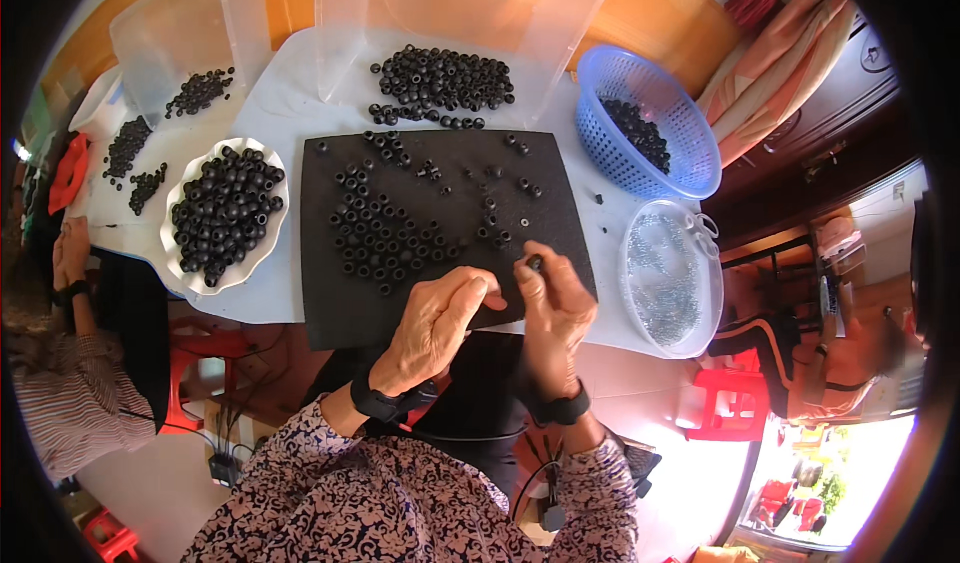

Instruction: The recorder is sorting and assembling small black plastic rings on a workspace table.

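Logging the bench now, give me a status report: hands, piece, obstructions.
Right hand pinching small black ring. Left hand resting on black foam mat. Loose rings ahead.

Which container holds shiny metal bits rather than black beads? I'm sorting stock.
The clear oval tub right of the black mat; the white dish and blue basket hold black beads.

Mat (560, 178) right edge free; beads (385, 238) crowd left/centre.

My left hand (440, 315) rests palm down, fingers curled loosely. My right hand (553, 303) is raised beside it, thumb and forefinger pinched together. Both wrists wear black bands.
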The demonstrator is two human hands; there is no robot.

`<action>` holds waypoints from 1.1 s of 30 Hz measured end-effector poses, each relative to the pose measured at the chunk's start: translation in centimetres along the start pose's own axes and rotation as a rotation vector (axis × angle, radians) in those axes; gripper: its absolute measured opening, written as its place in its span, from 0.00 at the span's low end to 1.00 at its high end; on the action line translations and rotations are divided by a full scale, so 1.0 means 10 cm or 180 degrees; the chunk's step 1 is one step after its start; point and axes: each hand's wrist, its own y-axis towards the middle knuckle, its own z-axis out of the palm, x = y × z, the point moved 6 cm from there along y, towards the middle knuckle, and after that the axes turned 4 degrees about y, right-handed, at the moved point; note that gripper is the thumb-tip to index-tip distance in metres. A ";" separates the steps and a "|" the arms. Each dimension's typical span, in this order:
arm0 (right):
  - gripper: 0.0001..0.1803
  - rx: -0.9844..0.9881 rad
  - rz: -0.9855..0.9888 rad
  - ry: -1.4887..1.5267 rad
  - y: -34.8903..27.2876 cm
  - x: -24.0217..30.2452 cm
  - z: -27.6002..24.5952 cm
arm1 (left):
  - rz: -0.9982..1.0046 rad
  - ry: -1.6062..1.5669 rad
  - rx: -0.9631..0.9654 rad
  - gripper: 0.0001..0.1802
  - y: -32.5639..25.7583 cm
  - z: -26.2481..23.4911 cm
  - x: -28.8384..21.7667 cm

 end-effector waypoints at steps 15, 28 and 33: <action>0.15 -0.0792 -0.1998 -0.2805 1.55 0.33 -0.59 | -0.0063 0.0095 -0.0520 0.17 0.06 -0.32 0.05; 0.11 0.1609 -0.1425 -0.1573 1.04 -0.05 0.63 | 0.0349 0.0379 -0.0182 0.11 0.05 -0.23 0.04; 0.13 0.1629 -0.0925 -0.1445 1.01 -0.07 0.56 | 0.0498 0.0506 -0.0203 0.09 0.04 -0.24 -0.01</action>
